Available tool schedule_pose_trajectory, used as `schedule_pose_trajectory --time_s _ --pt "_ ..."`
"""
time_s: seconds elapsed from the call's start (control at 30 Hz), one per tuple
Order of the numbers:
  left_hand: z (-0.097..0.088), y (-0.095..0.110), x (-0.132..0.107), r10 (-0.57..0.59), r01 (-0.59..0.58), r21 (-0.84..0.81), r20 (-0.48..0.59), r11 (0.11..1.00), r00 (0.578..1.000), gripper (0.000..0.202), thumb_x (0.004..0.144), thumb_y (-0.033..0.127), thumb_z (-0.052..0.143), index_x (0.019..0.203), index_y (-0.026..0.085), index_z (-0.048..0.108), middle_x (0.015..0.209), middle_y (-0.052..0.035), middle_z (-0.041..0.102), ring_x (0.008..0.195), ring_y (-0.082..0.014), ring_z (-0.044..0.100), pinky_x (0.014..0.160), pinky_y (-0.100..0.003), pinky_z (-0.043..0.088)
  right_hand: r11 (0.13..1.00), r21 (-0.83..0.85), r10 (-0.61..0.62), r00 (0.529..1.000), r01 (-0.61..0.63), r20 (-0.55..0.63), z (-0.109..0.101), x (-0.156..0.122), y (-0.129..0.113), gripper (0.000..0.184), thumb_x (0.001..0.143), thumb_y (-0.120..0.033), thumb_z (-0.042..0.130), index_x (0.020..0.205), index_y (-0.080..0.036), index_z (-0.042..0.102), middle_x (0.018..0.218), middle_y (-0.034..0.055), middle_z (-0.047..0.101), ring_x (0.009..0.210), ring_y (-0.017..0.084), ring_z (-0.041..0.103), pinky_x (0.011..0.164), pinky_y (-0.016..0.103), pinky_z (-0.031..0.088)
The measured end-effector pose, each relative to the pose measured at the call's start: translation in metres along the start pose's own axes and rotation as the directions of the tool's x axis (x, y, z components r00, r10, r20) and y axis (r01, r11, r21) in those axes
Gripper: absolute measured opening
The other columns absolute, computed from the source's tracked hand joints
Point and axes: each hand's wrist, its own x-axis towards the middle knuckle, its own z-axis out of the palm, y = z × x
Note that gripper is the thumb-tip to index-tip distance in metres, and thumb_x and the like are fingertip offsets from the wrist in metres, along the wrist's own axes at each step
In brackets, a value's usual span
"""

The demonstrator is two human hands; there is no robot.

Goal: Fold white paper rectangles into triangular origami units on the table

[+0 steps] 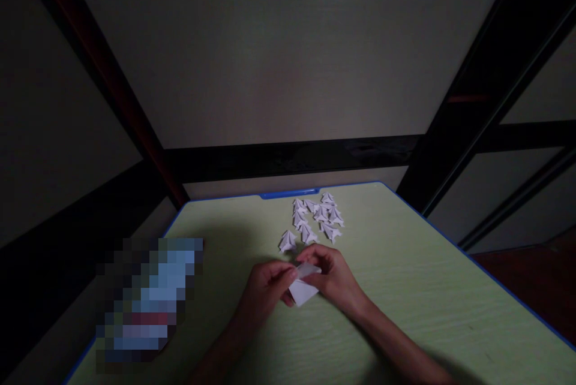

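My left hand and my right hand meet over a small white sheet of paper on the pale green table. Both hands pinch the paper's upper edge, which is partly folded. Just beyond my fingers lies one folded white paper figure. Farther back sits a cluster of several similar folded figures.
The table has a blue rim and stands close to a wall with dark wooden beams. A blurred-out patch covers the table's left side. Dark floor shows at the right, past the table edge.
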Motion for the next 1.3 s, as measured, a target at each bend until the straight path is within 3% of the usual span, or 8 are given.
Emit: schedule_pose_trajectory --time_s 0.2,0.5,0.63,0.77,0.87,1.13,1.3 --pt "-0.001 0.000 0.000 -0.013 0.013 -0.006 -0.025 1.000 1.000 0.019 0.056 0.026 0.060 0.062 0.008 0.063 0.047 0.0003 0.058 0.038 -0.0093 0.050 0.037 -0.018 0.040 1.000 0.012 -0.018 0.999 0.017 0.037 -0.001 0.000 -0.001 0.025 0.047 -0.007 0.065 0.067 -0.014 0.054 0.053 -0.0033 0.054 0.045 0.007 0.044 0.042 0.017 0.031" --pt "-0.003 0.000 0.002 0.007 -0.004 0.021 -0.154 1.000 0.988 0.018 0.059 0.023 0.056 0.066 0.009 0.064 0.047 0.0004 0.059 0.038 -0.0098 0.051 0.037 -0.019 0.041 0.927 0.372 -0.011 0.990 -0.041 0.138 -0.010 -0.001 -0.012 0.015 0.057 -0.013 0.056 0.072 -0.014 0.057 0.072 0.0022 0.056 0.064 0.011 0.049 0.056 0.021 0.036" --pt "-0.003 -0.002 0.001 0.068 -0.056 0.083 -0.159 0.995 0.985 0.017 0.061 0.022 0.055 0.067 0.010 0.065 0.047 0.0007 0.059 0.037 -0.0092 0.050 0.038 -0.018 0.040 0.972 0.231 0.046 0.998 -0.053 0.033 -0.005 0.000 -0.008 0.009 0.060 -0.019 0.059 0.066 -0.013 0.057 0.056 -0.0020 0.052 0.051 0.007 0.044 0.049 0.019 0.031" --pt "-0.002 -0.002 0.000 0.096 -0.080 0.110 -0.141 0.991 0.985 0.017 0.063 0.022 0.054 0.069 0.011 0.065 0.047 0.0012 0.058 0.038 -0.0089 0.050 0.039 -0.018 0.039 1.000 -0.022 0.013 0.999 -0.013 -0.029 -0.001 0.001 -0.005 0.012 0.058 -0.021 0.060 0.056 -0.012 0.054 0.047 -0.0041 0.047 0.044 0.006 0.039 0.044 0.018 0.028" --pt "-0.001 -0.002 -0.001 0.084 -0.075 0.104 -0.089 0.992 0.992 0.017 0.063 0.021 0.054 0.070 0.011 0.065 0.047 0.0010 0.058 0.040 -0.0089 0.050 0.040 -0.018 0.040 0.994 -0.107 -0.022 0.998 0.017 -0.052 -0.001 0.001 -0.005 0.012 0.059 -0.022 0.059 0.055 -0.013 0.052 0.047 -0.0038 0.048 0.044 0.007 0.040 0.044 0.019 0.030" --pt "0.001 0.000 -0.002 0.035 -0.032 0.099 -0.034 0.995 0.999 0.015 0.064 0.019 0.053 0.067 0.010 0.065 0.049 -0.0001 0.060 0.042 -0.0097 0.051 0.041 -0.018 0.040 0.974 -0.213 -0.094 0.991 0.072 -0.096 0.002 -0.004 -0.005 0.011 0.061 -0.020 0.056 0.053 -0.014 0.051 0.049 -0.0029 0.048 0.046 0.008 0.041 0.044 0.020 0.032" --pt "-0.001 -0.001 -0.001 0.008 -0.003 0.082 -0.065 0.997 0.998 0.016 0.063 0.021 0.052 0.064 0.010 0.064 0.045 0.0004 0.058 0.040 -0.0103 0.051 0.040 -0.019 0.041 0.998 -0.059 -0.022 0.998 0.019 -0.055 -0.002 0.000 -0.005 0.018 0.060 -0.027 0.059 0.051 -0.014 0.050 0.045 -0.0048 0.043 0.042 0.005 0.035 0.041 0.019 0.026"
